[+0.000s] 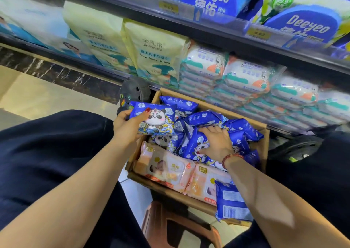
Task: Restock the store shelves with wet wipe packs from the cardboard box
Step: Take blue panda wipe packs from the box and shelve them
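**Hands in the box of wipes**

A person sits by a store shelf [217,33]. A cardboard box [264,147] stands on the floor between their knees, right up against the bottom shelf. It is full of wet wipes.

The left hand [126,124] holds one blue pack [155,120] with a panda on it. The thumb is on top and the fingers are curled under it. The pack is lifted over the left side of the box.

The right hand [216,143] lies flat on the blue pile [204,119] in the box, with its fingers spread. It grips nothing. A red bead band [230,157] is on that wrist.

Pink packs [164,168] lie at the near side of the box. White packs [246,77] are stacked on the bottom shelf, with yellow packs [155,52] to their left.
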`<state>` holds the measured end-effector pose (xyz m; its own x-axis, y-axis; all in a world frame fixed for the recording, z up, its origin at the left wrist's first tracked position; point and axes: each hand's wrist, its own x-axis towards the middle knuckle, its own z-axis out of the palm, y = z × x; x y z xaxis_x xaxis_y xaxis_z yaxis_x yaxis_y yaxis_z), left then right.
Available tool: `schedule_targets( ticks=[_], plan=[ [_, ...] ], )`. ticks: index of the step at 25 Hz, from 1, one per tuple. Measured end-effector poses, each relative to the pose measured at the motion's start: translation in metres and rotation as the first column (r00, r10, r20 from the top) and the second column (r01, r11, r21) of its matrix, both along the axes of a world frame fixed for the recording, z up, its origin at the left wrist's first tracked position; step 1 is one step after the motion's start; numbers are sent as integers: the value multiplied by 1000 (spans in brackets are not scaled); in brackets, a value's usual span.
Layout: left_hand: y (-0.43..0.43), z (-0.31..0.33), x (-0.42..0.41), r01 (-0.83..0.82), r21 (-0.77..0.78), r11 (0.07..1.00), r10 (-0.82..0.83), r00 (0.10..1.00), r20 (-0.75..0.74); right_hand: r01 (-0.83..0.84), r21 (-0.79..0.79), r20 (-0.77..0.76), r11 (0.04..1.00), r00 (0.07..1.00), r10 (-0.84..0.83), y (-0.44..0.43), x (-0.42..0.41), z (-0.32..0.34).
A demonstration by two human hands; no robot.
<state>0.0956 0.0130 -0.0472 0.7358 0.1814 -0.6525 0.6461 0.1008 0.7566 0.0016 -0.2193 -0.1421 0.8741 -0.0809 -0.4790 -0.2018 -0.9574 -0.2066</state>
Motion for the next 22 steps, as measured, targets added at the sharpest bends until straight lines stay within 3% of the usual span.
schedule_targets(
  ticks=[3,7,11,14,16,22],
  plan=[
    [-8,10,-2,-12,-83,996,16,999,45,51,99,-15,994,999,-50,-1,-6,6],
    [-13,29,-13,-27,-133,991,38,996,81,244,221,35,944,966,-258,3,-18,29],
    [-19,65,-20,-12,-203,979,55,976,209,420,489,200,764,799,-567,-6,-15,93],
    [-26,106,-12,195,-222,955,-91,909,407,307,655,331,691,705,-628,-20,-15,167],
    [-36,144,-2,288,-218,933,-139,844,519,186,697,436,693,657,-615,-30,-16,217],
    [-77,293,15,418,-175,892,-107,571,814,-20,721,644,692,386,-660,-58,-26,370]
  ],
)
